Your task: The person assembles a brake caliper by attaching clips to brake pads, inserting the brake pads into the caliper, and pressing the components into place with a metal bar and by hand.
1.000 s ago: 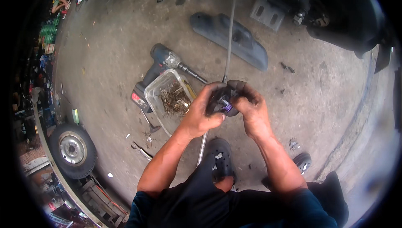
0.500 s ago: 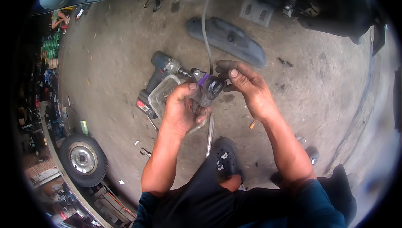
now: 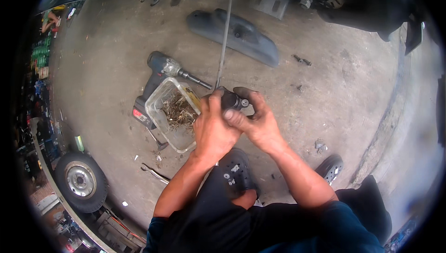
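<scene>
Both hands hold a dark metal vehicle part (image 3: 230,99) with a round bolt lug on its right side; its exact kind cannot be made out. My left hand (image 3: 216,125) grips it from the left, fingers wrapped around its top and lower side. From the right, my right hand (image 3: 255,119) curls around it, with the thumb pressed across the front. A thin grey hose (image 3: 225,44) runs down from the top to the part. Just left of my left hand stands a clear plastic container (image 3: 153,109) holding many small brownish bits.
A cordless impact wrench (image 3: 160,69) lies behind the container. Beyond the hands rests a grey plastic cover (image 3: 234,32), with dark bolts (image 3: 302,60) to its right. Pliers (image 3: 154,173) lie near my left forearm. A wheel (image 3: 81,178) and a vehicle's dark underside (image 3: 367,11) flank the floor.
My right hand has come in from beside the part and closed around it. The part has been turned, its round black face now hidden. My left hand moved right, uncovering the container.
</scene>
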Action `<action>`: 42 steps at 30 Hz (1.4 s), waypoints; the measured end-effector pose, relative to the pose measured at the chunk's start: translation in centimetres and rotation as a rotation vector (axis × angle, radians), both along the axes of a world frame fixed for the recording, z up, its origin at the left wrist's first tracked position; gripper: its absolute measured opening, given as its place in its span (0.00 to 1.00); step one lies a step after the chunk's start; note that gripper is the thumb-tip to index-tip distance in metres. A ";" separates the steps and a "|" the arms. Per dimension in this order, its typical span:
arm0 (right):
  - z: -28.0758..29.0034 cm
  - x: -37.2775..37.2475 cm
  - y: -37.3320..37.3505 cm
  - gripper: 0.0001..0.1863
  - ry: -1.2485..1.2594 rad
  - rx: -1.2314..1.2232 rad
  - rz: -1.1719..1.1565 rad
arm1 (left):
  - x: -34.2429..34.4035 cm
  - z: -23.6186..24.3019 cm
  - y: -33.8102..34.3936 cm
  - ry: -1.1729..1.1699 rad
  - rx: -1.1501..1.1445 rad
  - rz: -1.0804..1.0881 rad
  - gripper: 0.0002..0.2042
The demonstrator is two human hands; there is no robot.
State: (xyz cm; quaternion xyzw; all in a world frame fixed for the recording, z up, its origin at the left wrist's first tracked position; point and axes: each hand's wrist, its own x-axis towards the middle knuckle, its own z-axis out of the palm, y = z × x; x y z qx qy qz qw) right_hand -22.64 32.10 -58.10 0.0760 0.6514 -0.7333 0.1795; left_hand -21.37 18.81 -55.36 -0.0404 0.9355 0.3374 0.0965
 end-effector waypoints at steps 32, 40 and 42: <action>10.4 -10.5 5.3 0.42 0.379 -0.324 0.357 | -8.9 4.8 0.0 0.088 1.294 -0.101 0.33; 9.7 -14.5 3.8 0.27 0.328 -0.647 0.619 | -9.7 7.1 0.2 -0.053 1.474 -0.121 0.27; 8.9 -15.1 3.7 0.22 0.201 -0.821 0.632 | -10.1 7.7 0.4 -0.098 1.414 0.006 0.26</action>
